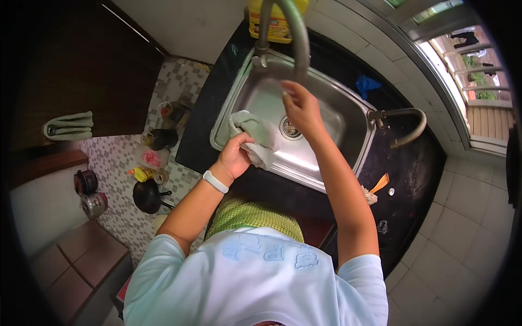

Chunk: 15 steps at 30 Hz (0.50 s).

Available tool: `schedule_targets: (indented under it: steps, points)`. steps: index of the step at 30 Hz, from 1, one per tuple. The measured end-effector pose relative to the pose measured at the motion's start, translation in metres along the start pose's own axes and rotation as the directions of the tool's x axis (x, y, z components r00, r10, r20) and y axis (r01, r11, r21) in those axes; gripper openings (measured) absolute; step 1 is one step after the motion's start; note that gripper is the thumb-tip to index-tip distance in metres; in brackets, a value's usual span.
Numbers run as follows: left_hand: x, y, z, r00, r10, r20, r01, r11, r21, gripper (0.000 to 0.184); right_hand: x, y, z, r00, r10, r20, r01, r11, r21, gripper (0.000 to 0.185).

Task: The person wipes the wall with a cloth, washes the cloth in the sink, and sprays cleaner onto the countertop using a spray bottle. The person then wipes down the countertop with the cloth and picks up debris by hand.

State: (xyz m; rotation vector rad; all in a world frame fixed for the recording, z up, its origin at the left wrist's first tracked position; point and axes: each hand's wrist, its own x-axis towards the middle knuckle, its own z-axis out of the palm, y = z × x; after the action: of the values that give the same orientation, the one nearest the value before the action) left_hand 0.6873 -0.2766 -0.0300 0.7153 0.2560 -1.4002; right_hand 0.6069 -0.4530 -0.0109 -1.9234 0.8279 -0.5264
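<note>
My left hand (235, 156), with a white band at the wrist, is closed on a pale grey-green cloth (254, 130). The cloth hangs bunched over the near left part of the steel sink (331, 103). Above the sink's middle is my right hand (302, 108), its fingers curled near the end of the large curved faucet (300, 38). Whether those fingers hold anything is too small to tell. The drain (290, 128) shows between my two hands.
A yellow jug (278, 27) stands behind the sink. At the right are a second faucet (408, 111), a blue cloth or bag (367, 85) and a wooden-handled brush (379, 183). Bottles (161, 139) and a black pan (147, 196) are at the left.
</note>
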Motion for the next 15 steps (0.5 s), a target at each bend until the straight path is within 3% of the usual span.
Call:
schedule_targets:
  steps: [2, 4, 6, 9, 15]
  points:
    - [0.014, 0.001, -0.02, 0.99, -0.142, 0.023, 0.144, 0.976, -0.162, 0.036, 0.034, -0.009, 0.029, 0.98, -0.195, -0.03, 0.188, 0.968, -0.166, 0.033]
    - [0.021, 0.008, -0.023, 0.978, -0.208, 0.018, 0.208, 0.962, -0.176, 0.032, 0.069, -0.002, 0.059, 0.898, -0.43, -0.097, 0.379, 0.866, -0.327, 0.037]
    - [0.026, 0.013, -0.026, 0.965, -0.25, -0.086, 0.233, 0.958, -0.166, 0.031, 0.085, 0.001, 0.079, 0.913, -0.392, -0.114, 0.348, 0.893, -0.285, 0.03]
    - [0.03, 0.024, -0.026, 0.941, -0.302, -0.155, 0.277, 0.947, -0.162, 0.025, 0.09, -0.01, 0.084, 0.963, -0.263, -0.058, 0.216, 0.882, -0.419, 0.021]
    - [0.054, 0.03, -0.035, 0.92, -0.36, -0.153, 0.336, 0.928, -0.163, 0.022, 0.072, -0.009, 0.085, 0.966, -0.255, -0.04, 0.202, 0.844, -0.496, 0.023]
